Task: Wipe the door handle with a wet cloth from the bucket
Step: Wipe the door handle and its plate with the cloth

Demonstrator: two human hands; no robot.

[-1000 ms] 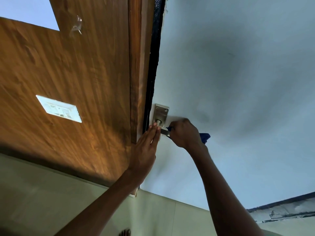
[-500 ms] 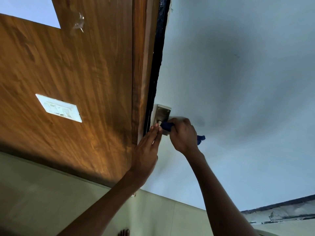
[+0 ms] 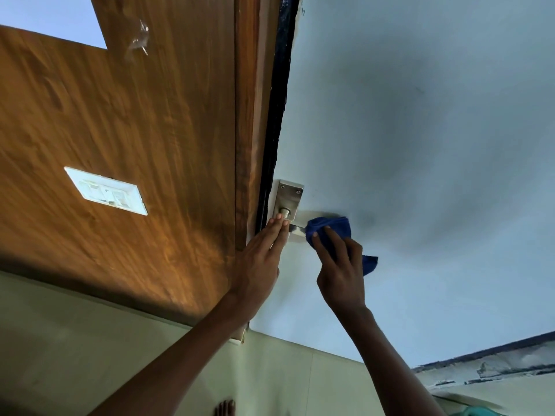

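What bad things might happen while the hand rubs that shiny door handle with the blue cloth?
The left hand lies flat beside the dark gap at the door's edge, so its fingertips might get pinched if the pale blue door swings. The blue cloth in the right hand covers only the far end of the silver metal lever handle, so the rest might be missed.
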